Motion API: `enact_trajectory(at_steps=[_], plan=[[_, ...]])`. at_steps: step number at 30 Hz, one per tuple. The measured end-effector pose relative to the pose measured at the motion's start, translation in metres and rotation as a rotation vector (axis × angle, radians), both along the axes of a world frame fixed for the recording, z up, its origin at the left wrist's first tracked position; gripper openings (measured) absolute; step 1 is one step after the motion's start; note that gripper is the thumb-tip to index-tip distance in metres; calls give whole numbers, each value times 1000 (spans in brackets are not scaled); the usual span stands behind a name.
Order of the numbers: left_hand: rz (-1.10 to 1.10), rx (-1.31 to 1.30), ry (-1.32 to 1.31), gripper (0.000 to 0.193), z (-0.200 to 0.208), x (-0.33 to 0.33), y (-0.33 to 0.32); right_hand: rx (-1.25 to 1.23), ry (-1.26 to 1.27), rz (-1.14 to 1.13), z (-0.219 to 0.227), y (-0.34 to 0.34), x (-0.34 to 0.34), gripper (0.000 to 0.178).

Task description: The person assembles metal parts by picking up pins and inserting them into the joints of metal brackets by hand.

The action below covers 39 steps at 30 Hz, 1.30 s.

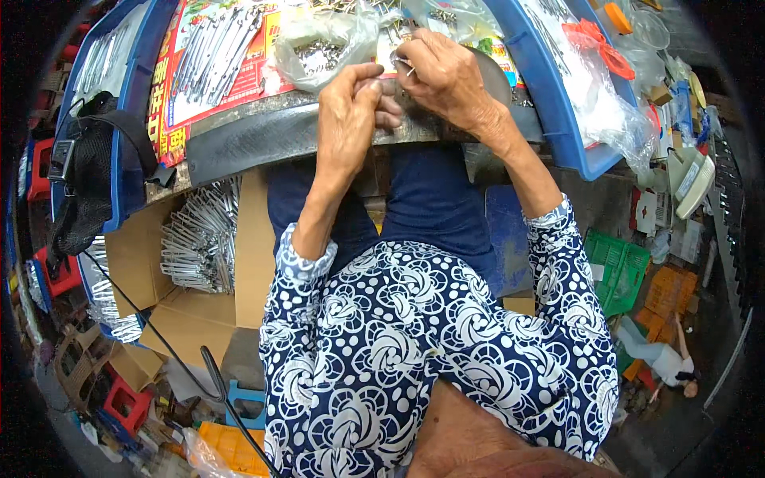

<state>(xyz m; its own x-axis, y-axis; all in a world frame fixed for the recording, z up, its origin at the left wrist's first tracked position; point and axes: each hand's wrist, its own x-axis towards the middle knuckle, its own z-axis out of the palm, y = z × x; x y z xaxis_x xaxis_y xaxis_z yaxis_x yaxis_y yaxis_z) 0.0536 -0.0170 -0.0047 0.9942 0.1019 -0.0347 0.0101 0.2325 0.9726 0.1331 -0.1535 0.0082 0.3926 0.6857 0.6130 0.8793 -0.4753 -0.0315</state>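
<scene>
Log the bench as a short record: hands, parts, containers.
Left hand: fingers curled, grip unclear
Right hand: pinching a small metal piece
Clear bag: open, small metal parts inside
Metal strips: spread on red printed sheet
Cardboard box: below bench, left, holding more strips

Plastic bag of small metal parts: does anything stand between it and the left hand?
Nothing visible does: the plastic bag lies just beyond the left hand, with no other object showing between them.
</scene>
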Motion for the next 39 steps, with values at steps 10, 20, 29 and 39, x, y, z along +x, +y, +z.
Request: enact_trajectory(at_steps=[10, 20, 29, 39], plan=[[-159, -507, 138, 20, -9, 22, -3, 4, 19, 95, 6, -5, -7, 21], [-69, -439, 73, 19, -10, 20, -8, -25, 80, 141, 12, -5, -9, 20], [-30, -440, 65, 19, -10, 21, -11, 55, 129, 143, 11, -2, -8, 14], [84, -266, 45, 21, -10, 21, -17, 117, 193, 132, 10, -3, -7, 12]])
